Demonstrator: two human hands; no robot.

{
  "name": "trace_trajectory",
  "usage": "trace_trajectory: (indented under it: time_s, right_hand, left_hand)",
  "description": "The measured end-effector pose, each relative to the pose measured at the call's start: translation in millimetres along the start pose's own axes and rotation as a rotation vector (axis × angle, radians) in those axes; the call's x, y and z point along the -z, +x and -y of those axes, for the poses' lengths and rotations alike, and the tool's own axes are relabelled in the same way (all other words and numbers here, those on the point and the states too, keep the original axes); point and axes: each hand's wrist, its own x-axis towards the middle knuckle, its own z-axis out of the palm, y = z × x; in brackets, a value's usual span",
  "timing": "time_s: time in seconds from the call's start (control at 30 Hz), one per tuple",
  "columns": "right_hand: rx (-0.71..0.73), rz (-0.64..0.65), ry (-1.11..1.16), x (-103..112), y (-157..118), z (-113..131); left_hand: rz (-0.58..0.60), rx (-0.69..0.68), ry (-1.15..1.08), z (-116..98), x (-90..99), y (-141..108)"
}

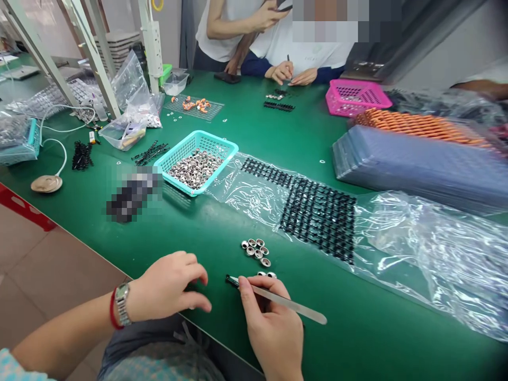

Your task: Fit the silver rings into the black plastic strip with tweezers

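Note:
My right hand grips a pair of metal tweezers whose tips point left. At those tips is a small black part, close above or on the green table; whether the tips pinch it, I cannot tell. To its left hovers my left hand, thumb and forefinger apart with nothing between them. Several silvery metal rings lie just beyond my right hand, and two more sit partly hidden behind its fingers. Farther right, rows of black parts rest on clear plastic film.
A turquoise basket of metal rings stands mid-table. Stacked clear plastic trays and a pink basket are at the right. Clear film covers the right side. Across the table, a co-worker's hands handle small parts.

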Motion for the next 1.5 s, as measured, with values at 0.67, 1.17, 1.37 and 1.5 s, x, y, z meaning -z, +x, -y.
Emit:
trace_trajectory:
  time_s: [0.67, 1.17, 1.37, 1.5]
  right_hand:
    - [0.195, -0.009, 0.054, -14.8, 2.0, -7.6]
    - [0.193, -0.043, 0.105, -8.7, 4.9, -4.0]
    - [0.181, -0.044, 0.074, -8.1, 5.6, 1.1]
    - [0.179, -0.031, 0.047, -7.5, 5.5, 1.1]
  left_hand:
    - [-0.279, -0.324, 0.113, -9.9, -45.8, 9.1]
    - [-0.284, -0.329, 0.127, -8.0, -49.7, 5.9]
    - [-0.299, -0.332, 0.119, -8.2, -50.4, 4.6]
    - [-0.312, -0.341, 0.116, -7.9, -51.2, 5.4]
